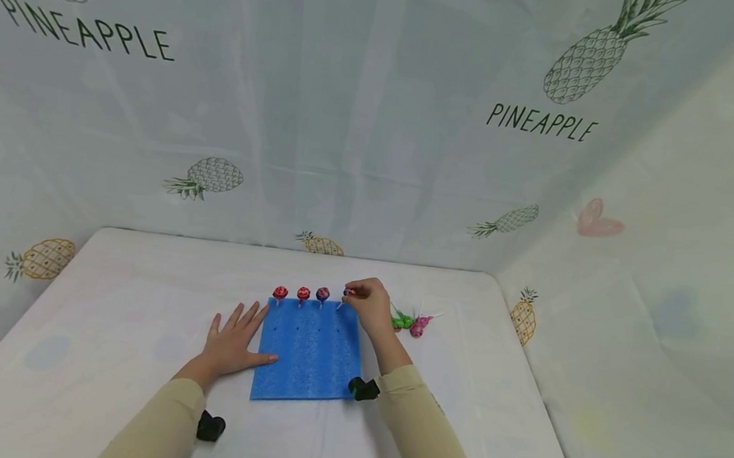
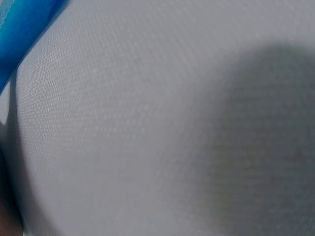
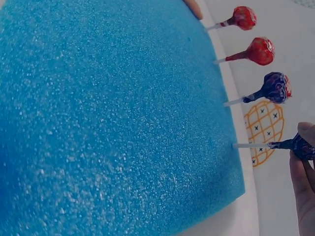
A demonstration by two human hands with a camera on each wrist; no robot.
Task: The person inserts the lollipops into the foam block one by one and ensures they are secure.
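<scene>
A blue foam board (image 1: 307, 371) lies flat on the white table. Three wrapped lollipops stand along its far edge: two red ones (image 3: 244, 18) (image 3: 261, 51) and a purple one (image 3: 276, 88), their sticks in the foam. To their right, my right hand (image 1: 369, 309) pinches another purple lollipop (image 3: 301, 148) by its wrapped head between thumb and fingers. This lollipop's white stick meets the board near the far right corner. My left hand (image 1: 233, 345) rests spread at the board's left side, thumb over the foam, fingertips near the far left corner.
Green lollipops (image 1: 403, 321) and a pink lollipop (image 1: 420, 327) lie on the table (image 1: 457, 400) just right of my right hand. Small dark holes dot the board in a row nearer to me. A pineapple-printed cloth (image 1: 348, 146) hangs behind the table.
</scene>
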